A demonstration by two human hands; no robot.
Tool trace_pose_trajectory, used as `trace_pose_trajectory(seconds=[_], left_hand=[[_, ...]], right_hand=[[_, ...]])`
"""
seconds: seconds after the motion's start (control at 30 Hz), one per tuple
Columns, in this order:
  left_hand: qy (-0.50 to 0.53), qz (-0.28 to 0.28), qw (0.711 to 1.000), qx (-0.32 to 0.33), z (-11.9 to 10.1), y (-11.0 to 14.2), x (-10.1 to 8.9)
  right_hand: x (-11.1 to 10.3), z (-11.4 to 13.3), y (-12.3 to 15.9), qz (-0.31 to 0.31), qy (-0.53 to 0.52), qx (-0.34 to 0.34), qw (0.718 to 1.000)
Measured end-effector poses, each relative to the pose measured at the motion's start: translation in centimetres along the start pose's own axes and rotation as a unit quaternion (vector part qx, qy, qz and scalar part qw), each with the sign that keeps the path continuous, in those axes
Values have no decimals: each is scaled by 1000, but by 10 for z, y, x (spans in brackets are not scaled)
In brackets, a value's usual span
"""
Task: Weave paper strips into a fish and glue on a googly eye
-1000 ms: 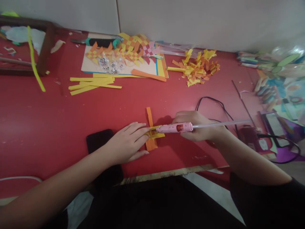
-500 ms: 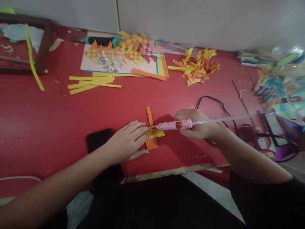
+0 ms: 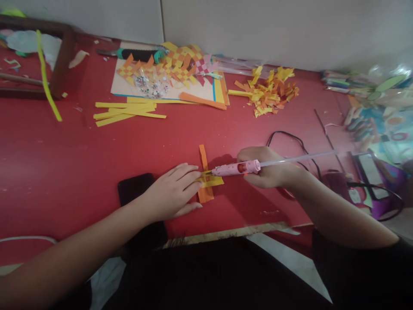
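Note:
A pink hot glue gun (image 3: pixel 235 167) with a clear glue stick (image 3: pixel 297 159) sticking out of its back is gripped in my right hand (image 3: pixel 260 167), its fingers wrapped round the handle. The nozzle points left, at or just above crossed paper strips on the red table. An orange strip (image 3: pixel 206 196) runs front to back, and a yellow strip (image 3: pixel 217 181) lies across it. My left hand (image 3: pixel 176 189) rests flat, fingertips on the left end of the yellow paper and thumb spread apart. The fingers hide that end.
A black phone (image 3: pixel 135 186) lies under my left forearm. Behind are loose yellow strips (image 3: pixel 125 113), woven paper pieces (image 3: pixel 180 64), a green-and-black-handled tool (image 3: pixel 138 54) and a heap of paper scraps (image 3: pixel 271 92). Right of them lies a black cord (image 3: pixel 292 137); a wooden frame (image 3: pixel 66 56) stands far left.
The view has shifted very slightly. Both hands, the glue gun and the paper strips stay in practically the same place.

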State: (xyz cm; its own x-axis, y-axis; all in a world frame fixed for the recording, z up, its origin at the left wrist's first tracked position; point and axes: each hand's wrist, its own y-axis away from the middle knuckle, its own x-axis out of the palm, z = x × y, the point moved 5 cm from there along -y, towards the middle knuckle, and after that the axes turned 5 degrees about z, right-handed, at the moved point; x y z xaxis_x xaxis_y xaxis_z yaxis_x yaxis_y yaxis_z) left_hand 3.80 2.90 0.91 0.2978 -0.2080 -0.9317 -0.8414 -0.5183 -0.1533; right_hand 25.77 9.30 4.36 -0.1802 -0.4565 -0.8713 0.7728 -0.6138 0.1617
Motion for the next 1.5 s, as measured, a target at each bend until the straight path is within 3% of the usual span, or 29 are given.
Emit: trace_pose_trajectory(seconds=[0.2, 0.4, 0.5, 0.7, 1.03, 1.5], left_hand=[[-4, -2, 1000, -1, 0, 0, 1], [-2, -12, 1000, -1, 0, 1, 1], [-4, -11, 1000, 2, 0, 1, -1], [-9, 2, 1000, 1, -1, -1, -1], [-5, -3, 1000, 8, -1, -2, 1], [-2, -3, 1000, 9, 0, -2, 1]], right_hand=[[-7, 6, -4, 30, 28, 25, 999], [-17, 18, -15, 117, 99, 121, 981], [-21, 28, -21, 137, 146, 139, 970], [-22, 30, -16, 124, 158, 119, 972], [-1, 19, 16, 72, 36, 30, 996], [7, 17, 15, 38, 18, 52, 998]])
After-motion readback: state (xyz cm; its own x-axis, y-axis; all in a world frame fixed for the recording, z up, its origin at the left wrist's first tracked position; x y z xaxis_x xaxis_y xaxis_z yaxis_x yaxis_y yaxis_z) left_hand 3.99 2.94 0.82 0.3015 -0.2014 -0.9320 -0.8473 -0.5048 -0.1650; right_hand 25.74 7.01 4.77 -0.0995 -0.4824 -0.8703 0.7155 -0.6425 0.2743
